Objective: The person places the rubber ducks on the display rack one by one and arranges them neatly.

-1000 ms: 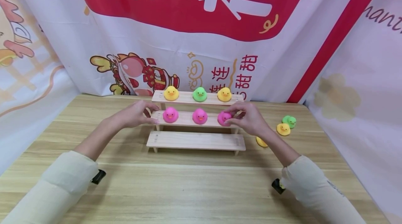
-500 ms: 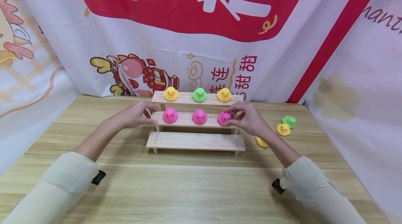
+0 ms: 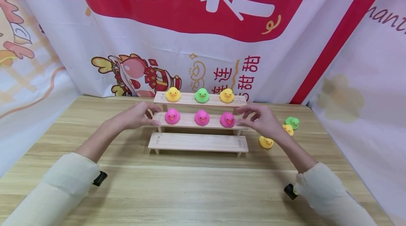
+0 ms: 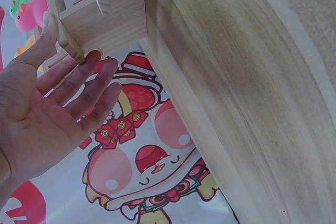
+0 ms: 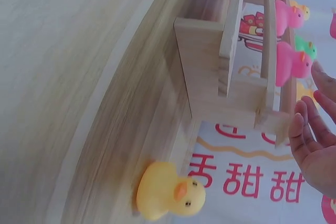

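Note:
A three-tier wooden display stand carries toy ducks on its two upper tiers. My left hand pinches the left end of the middle tier, thumb at the front and fingers at the back; the left wrist view shows this hand at the board's end. On that tier sit a left pink duck, a centre pink duck and a right pink duck. My right hand is just right of the last one, apart from it, fingers loosely bent and holding nothing, as the right hand in its wrist view confirms.
On the top tier stand a yellow duck, a green duck and another yellow duck. Right of the stand, a near yellow duck, a partly hidden yellow duck and a green duck lie on the table.
My right hand has let go of the right pink duck and moved a little to the right; the duck stays on the middle tier. My left hand has not moved.

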Action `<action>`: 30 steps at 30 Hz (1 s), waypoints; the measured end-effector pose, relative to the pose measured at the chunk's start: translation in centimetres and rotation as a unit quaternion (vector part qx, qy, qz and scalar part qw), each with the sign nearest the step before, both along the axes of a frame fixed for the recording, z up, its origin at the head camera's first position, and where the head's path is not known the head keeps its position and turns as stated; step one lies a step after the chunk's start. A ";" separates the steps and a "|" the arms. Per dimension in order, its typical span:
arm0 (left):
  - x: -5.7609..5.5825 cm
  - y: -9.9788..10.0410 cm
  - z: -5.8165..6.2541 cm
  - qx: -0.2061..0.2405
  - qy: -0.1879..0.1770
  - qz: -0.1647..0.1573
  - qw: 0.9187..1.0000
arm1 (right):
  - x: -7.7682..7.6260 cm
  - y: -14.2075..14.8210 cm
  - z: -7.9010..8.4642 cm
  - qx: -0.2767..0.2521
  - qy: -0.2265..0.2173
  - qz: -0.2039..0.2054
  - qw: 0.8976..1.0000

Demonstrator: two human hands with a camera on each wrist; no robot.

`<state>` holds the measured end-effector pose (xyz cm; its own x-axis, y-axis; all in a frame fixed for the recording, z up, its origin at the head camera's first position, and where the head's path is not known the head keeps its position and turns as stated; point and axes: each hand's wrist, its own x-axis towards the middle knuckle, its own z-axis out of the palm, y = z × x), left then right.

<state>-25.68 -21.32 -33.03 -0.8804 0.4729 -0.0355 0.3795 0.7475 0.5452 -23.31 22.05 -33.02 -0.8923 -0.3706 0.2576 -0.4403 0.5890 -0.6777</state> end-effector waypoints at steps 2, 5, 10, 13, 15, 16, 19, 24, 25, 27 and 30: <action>0.0 0.0 0.0 0.000 -0.001 0.002 1.000 | 0.2 0.6 0.0 0.003 0.001 -0.009 1.000; 0.0 0.0 -0.1 0.000 0.003 0.000 1.000 | 0.5 1.6 0.1 0.005 0.003 -0.019 1.000; 0.0 0.0 -0.2 0.000 0.005 -0.004 1.000 | 0.9 3.2 -0.1 0.009 0.009 -0.034 0.999; -0.1 0.1 -0.3 -0.002 0.005 -0.002 1.000 | 1.0 4.0 -0.3 0.015 0.015 -0.041 0.999; -0.1 0.1 -0.2 -0.002 0.005 -0.002 1.000 | 1.1 4.6 -0.5 0.022 0.014 -0.045 0.999; -0.1 0.1 -0.2 -0.002 0.006 -0.001 1.000 | 1.1 4.8 -0.6 0.028 0.014 -0.046 0.998; -0.1 0.1 -0.1 -0.003 0.006 -0.002 1.000 | 1.2 5.7 -1.0 0.045 0.015 -0.044 0.998; -0.1 0.1 -0.1 0.000 0.005 -0.001 1.000 | 1.4 6.9 -1.5 0.070 0.017 -0.037 0.997; -0.1 0.1 -0.1 0.000 0.004 -0.001 1.000 | 1.4 7.1 -1.6 0.076 0.017 -0.036 0.996; 0.0 0.1 -0.1 -0.002 0.003 0.000 1.000 | 1.5 7.4 -1.7 0.087 0.016 -0.034 0.996; -0.1 0.1 -0.2 -0.004 0.004 0.000 1.000 | 1.6 7.8 -2.0 0.104 0.012 -0.035 0.994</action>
